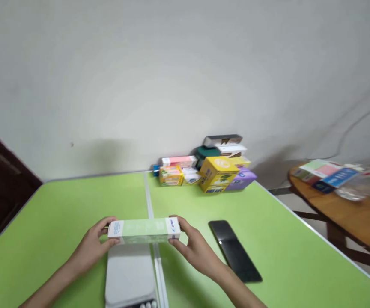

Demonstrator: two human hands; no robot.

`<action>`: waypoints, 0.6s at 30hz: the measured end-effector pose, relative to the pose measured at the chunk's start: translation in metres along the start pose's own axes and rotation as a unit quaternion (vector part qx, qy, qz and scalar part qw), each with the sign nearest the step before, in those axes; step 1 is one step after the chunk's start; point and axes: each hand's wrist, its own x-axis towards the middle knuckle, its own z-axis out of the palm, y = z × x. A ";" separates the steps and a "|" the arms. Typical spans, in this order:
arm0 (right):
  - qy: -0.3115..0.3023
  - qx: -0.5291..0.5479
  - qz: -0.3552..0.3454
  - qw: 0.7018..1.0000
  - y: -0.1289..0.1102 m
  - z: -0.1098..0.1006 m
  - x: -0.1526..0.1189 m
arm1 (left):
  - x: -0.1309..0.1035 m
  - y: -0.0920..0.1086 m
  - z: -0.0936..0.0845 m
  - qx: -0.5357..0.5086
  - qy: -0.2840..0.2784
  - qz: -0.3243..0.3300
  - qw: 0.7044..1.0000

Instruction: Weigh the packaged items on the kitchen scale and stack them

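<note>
A long, slim white and pale green carton point(144, 229) is held level between my two hands, above the table. My left hand point(96, 239) grips its left end, thumb below and fingers behind. At the other end, my right hand point(191, 244) pinches the white end panel in the same way. Just below the carton lies a light grey flat object point(130, 273), partly hidden by it, with a dark strip and white round shapes at its near edge. To the right of my right hand, a black smartphone point(234, 250) rests on the green table point(287, 252).
Against the wall at the back stand a yellow box point(219, 173), a purple pack point(241, 179), a pink and white carton point(179, 161), an orange and yellow box point(171, 176) and other packages. A wooden table point(361, 214) at right bears coloured cartons point(328, 173) and clear plastic.
</note>
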 end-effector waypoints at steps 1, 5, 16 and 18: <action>-0.024 0.003 0.006 1.000 -0.002 0.010 -0.004 | -0.012 -0.011 -0.004 -0.001 0.005 -0.008 1.000; -0.076 0.018 0.026 0.997 0.005 0.048 -0.013 | -0.040 -0.054 -0.013 -0.012 0.005 -0.029 0.999; -0.020 -0.032 0.064 0.997 0.025 0.042 -0.027 | -0.040 -0.117 -0.040 -0.020 0.031 -0.007 0.999; -0.021 -0.031 0.057 0.998 0.017 0.043 -0.024 | -0.039 -0.119 -0.041 -0.018 0.020 0.005 1.000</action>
